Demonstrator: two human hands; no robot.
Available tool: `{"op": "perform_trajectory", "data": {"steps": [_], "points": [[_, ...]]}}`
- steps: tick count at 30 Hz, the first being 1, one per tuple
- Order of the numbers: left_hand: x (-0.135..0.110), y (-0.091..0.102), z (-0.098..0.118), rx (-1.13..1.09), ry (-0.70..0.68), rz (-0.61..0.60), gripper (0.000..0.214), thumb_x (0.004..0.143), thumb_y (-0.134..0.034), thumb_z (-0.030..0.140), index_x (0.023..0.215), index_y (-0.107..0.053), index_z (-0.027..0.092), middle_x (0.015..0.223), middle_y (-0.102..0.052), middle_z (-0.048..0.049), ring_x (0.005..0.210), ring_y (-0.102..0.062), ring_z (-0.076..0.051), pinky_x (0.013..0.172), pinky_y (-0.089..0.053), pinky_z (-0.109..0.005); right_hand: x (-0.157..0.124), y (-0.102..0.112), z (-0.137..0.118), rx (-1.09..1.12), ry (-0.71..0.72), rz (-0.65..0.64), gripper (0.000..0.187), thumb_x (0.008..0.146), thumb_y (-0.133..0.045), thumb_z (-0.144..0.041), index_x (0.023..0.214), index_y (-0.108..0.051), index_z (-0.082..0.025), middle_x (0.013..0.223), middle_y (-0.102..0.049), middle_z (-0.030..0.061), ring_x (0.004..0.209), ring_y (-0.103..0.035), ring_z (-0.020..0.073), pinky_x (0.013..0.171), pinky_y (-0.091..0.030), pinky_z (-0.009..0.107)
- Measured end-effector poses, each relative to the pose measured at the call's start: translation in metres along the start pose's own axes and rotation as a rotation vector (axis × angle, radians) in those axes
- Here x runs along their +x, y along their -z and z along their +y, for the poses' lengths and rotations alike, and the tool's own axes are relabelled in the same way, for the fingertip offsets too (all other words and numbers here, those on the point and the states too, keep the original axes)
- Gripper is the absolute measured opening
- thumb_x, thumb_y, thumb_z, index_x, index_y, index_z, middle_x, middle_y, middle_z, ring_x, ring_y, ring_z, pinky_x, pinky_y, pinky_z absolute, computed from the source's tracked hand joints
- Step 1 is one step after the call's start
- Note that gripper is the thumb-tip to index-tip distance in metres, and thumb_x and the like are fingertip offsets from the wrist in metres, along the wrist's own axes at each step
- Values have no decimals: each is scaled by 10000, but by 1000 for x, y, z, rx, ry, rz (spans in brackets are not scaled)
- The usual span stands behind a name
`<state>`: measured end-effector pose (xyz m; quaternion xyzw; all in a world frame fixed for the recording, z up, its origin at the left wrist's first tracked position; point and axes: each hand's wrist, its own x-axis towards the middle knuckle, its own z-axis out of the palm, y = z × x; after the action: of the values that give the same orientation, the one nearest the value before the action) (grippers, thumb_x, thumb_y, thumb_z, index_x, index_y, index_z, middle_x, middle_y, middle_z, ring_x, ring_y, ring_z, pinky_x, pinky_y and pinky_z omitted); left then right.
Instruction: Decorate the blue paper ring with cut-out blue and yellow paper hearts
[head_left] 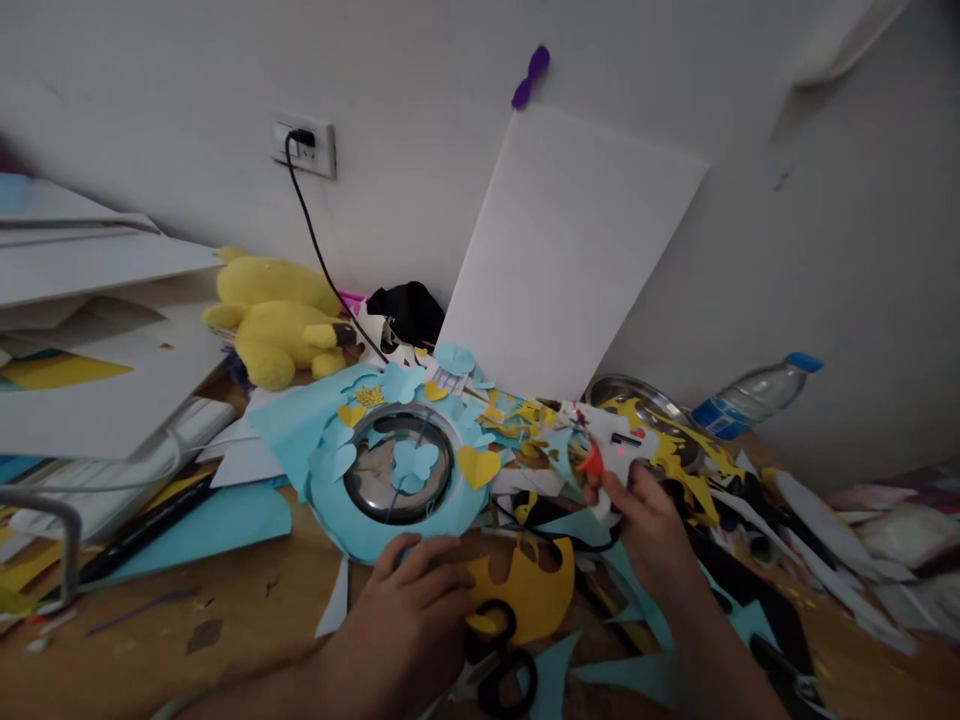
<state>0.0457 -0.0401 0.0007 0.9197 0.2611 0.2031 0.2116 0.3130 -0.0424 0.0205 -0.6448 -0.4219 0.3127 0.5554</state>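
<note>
1. Nearest, black-handled scissors (508,690) are laid on the wooden table (247,640), one handle loop overlapping a cut piece of yellow paper (551,590).
2. Just beside them, the left hand (420,605) is held palm down with fingers bent, the fingertips at the near edge of a light-blue paper ring (469,507); whether the edge is pinched or only touched cannot be told.
3. To the right, a white glue gun (616,458) with an orange trigger (592,460) is gripped by the right hand (646,518), the fingers closed around its handle; its nozzle is pointed toward the ring's side.
4. The ring is placed flat before the left hand, around a shiny round surface (375,480). It is decorated with yellow hearts (478,466) and blue butterflies; one blue butterfly (415,467) is seen over the shiny middle.
5. Beyond, a yellow plush toy (281,325) is seen at the left and a blue-capped bottle (754,395) at the right.
6. Farthest, a white sheet (570,250) is leaned against the wall (420,90), where a black cord (311,225) is plugged into a socket (324,150).
</note>
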Motion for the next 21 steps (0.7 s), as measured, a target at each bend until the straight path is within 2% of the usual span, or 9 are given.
{"op": "perform_trajectory", "data": {"steps": [3, 7, 9, 15, 21], "points": [[0, 2, 1, 10, -25, 4, 269, 745, -564, 100, 960, -582, 260, 1039, -654, 45, 1134, -451, -230, 918, -175, -337, -10, -8, -12, -124, 43, 14, 326, 683, -623, -469, 825, -499, -203, 638, -543, -24, 628, -522, 164, 623, -434, 278], [2, 5, 4, 44, -17, 14, 247, 745, -542, 87, 929, -582, 248, 994, -660, 53, 1123, -451, -221, 912, -147, -330, -16, -16, -20, -494, -41, 51, 467, 542, -722, -441, 879, -536, -177, 757, -615, 39, 716, -575, 238, 603, -459, 312], [2, 5, 4, 48, -23, 3, 258, 742, -538, 81, 939, -577, 243, 986, -660, 51, 1126, -445, -217, 913, -144, -325, -17, -17, -18, -610, -7, 31, 460, 561, -703, -462, 885, -546, -174, 730, -617, 43, 693, -584, 243, 566, -455, 303], [2, 2, 5, 30, -9, 43, 273, 731, -524, 59, 923, -580, 244, 964, -659, 57, 1111, -448, -207, 912, -155, -328, -20, -15, -7, -763, 302, -27, 266, 671, -566, -384, 824, -553, -166, 657, -597, 53, 587, -576, 219, 490, -420, 288], [3, 2, 4, 34, -25, 64, 282, 728, -499, 49, 912, -578, 248, 944, -664, 69, 1097, -454, -192, 897, -172, -310, -23, -15, -4, -885, 391, -117, 149, 729, -455, -300, 784, -519, -177, 595, -556, 40, 514, -536, 198, 462, -395, 286]]}}
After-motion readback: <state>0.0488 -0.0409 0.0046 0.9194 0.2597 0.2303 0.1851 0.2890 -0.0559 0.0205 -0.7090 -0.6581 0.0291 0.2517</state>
